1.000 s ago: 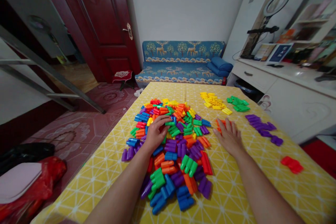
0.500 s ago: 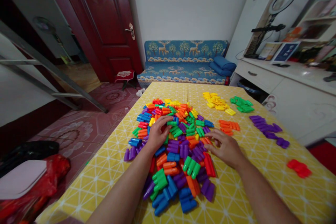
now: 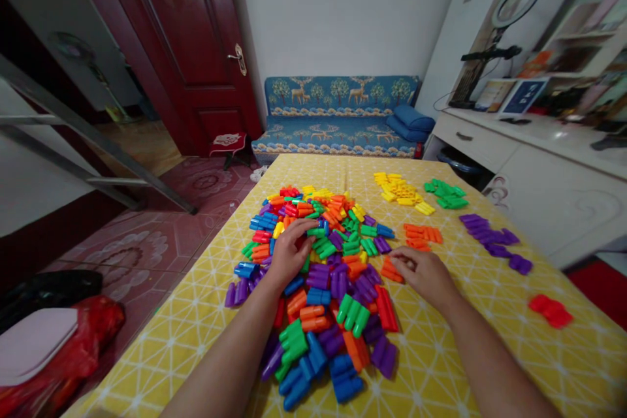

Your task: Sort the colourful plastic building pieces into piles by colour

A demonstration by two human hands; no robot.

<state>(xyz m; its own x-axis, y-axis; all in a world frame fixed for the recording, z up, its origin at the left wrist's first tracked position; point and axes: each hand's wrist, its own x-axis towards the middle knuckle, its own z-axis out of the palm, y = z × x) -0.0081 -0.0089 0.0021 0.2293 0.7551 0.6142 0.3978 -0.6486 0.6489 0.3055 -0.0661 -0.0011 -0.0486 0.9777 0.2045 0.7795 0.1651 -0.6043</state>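
Observation:
A large mixed heap of plastic pieces (image 3: 318,297) in blue, green, purple, orange, red and yellow covers the middle of the table. My left hand (image 3: 292,251) rests on the heap's left part, fingers bent and apart, fingertips beside a green and blue piece (image 3: 319,228). At the heap's right edge my right hand (image 3: 425,274) pinches an orange piece (image 3: 392,270). Sorted groups lie to the right: yellow (image 3: 401,192), green (image 3: 445,194), orange (image 3: 422,235), purple (image 3: 490,235) and red (image 3: 550,310).
The table (image 3: 196,353) has a yellow patterned cloth. Behind it stands a blue sofa (image 3: 337,127). A white cabinet (image 3: 553,189) is at the right, a metal ladder (image 3: 117,181) at the left. Red and black bags lie on the floor at lower left.
My right hand has moved slightly right, its fingers drawn closer together, and the orange piece has shifted outward from the heap. My left hand stays at the same spot on the heap.

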